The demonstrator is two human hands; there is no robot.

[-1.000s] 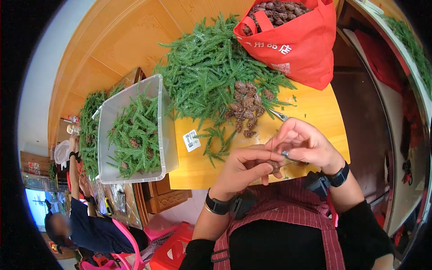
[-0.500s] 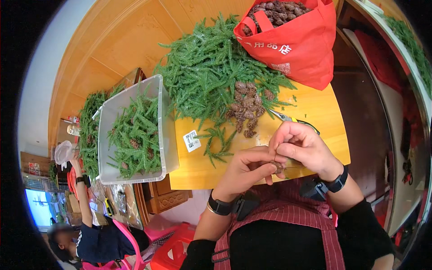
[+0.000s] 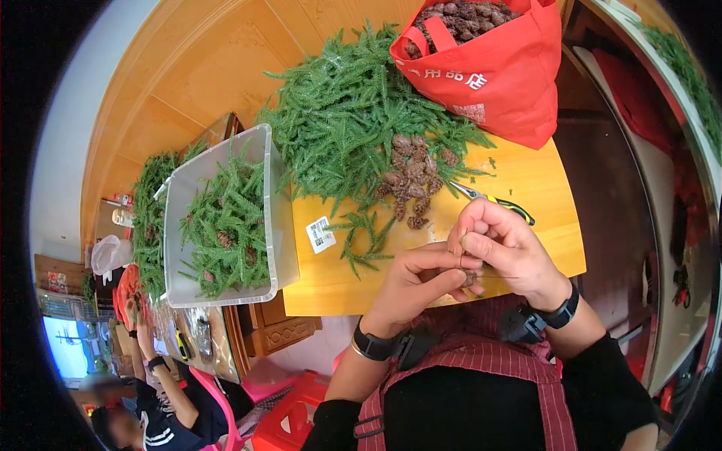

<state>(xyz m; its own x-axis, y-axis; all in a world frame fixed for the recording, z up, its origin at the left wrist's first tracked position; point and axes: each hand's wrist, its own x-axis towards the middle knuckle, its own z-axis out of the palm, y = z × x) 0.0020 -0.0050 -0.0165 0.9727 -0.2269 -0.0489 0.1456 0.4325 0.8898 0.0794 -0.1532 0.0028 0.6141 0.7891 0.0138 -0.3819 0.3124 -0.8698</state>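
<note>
Close to the near edge of the yellow table, my left hand (image 3: 423, 284) pinches a small brown pine cone (image 3: 471, 279) between thumb and fingers. My right hand (image 3: 505, 254) meets it from the right, thumb and forefinger closed on a thin wire-like strand (image 3: 460, 252) by the cone. Fingers cover much of both. Beyond my hands lie a cluster of loose pine cones (image 3: 414, 180) and pliers (image 3: 510, 210) with yellow-and-black handles. A few green artificial pine sprigs (image 3: 364, 242) rest left of the cones, apart from my hands.
A large heap of green sprigs (image 3: 338, 113) covers the table's far side. Behind it on the right stands a red bag (image 3: 496, 90) full of pine cones. On the left, a clear plastic bin (image 3: 272, 218) holds sprigs with cones. A co-worker (image 3: 169, 410) sits at lower left.
My hands stay together at the pine cone, with only small finger shifts. At the left, the co-worker's arms have come down from a white plastic bag toward a red item.
</note>
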